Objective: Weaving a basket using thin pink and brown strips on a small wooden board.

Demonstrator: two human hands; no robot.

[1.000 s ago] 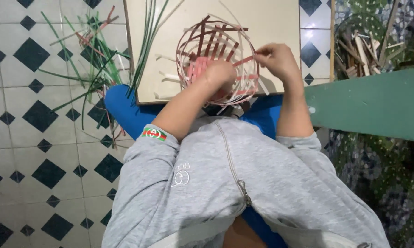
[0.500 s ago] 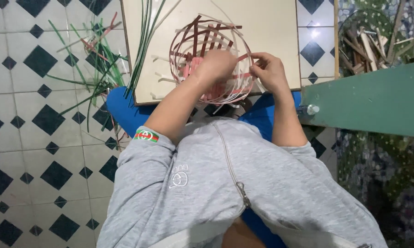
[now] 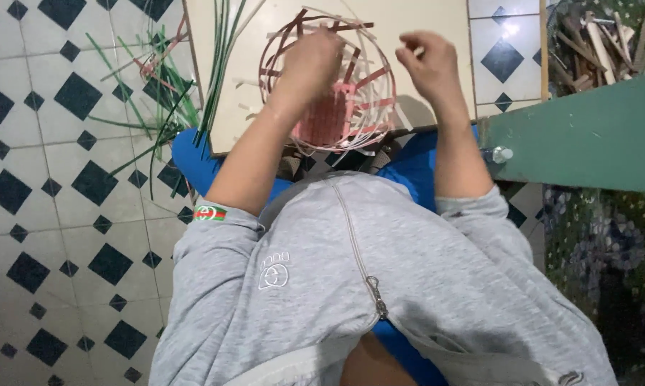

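**Here, two hands at a half-woven basket**

Clearly the centre of things is the half-woven basket point(image 3: 330, 82), a round open frame of thin flat strips in red, pink and white, resting on the pale board point(image 3: 422, 21) laid across the person's lap. Its base is woven tight; its upright stakes fan out loose and springy, which is likely why a hand sits inside to steady them. The left hand point(image 3: 309, 61) reaches over the basket's near rim into the bowl, fingers curled down among the stakes; whether they pinch one strip I cannot tell. The right hand point(image 3: 430, 64) hovers just right of the basket, fingers bent with the tips drawn together as if nipping a thin strip, though nothing shows clearly between them.

Left of the basket, long green strips point(image 3: 219, 64) trail off the board's edge, slender and glossy, with more tangled on the black-and-white tiled floor point(image 3: 51, 214). Well to the basket's right, beyond a green ledge point(image 3: 587, 136), lies a heap of pale cut sticks point(image 3: 594, 39).
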